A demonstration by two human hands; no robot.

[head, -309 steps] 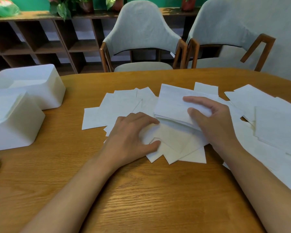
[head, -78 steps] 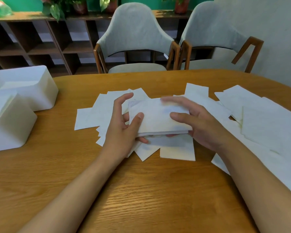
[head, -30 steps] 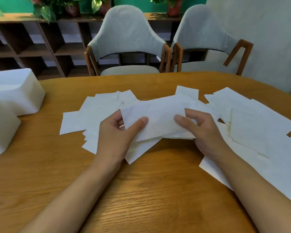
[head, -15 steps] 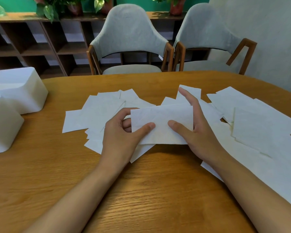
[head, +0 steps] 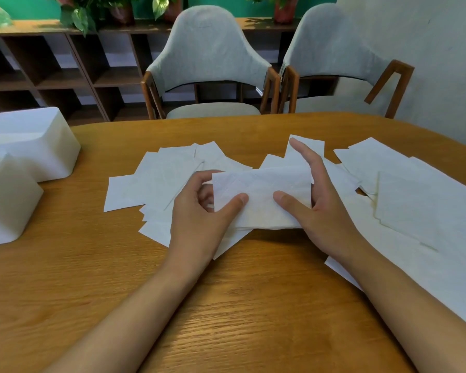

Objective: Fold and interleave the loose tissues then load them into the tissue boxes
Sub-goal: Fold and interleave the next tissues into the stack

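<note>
Left hand (head: pixel 199 211): pinches the folded stack's (head: pixel 264 195) left end, thumb on top, fingers curled beneath.
Right hand (head: pixel 320 208): thumb clamps the right end against straight fingers, likely to square the edges.
Folded stack: mid-table, over the loose tissues (head: pixel 151 181).
Tissue boxes (head: pixel 38 146): far left, well apart; the path looks unobstructed.

On table (head: pixel 253 305), tissue boxes (head: pixel 38 146) left, loose tissues (head: pixel 159 179) centre and right, chairs (head: pixel 207 49) behind.
</note>
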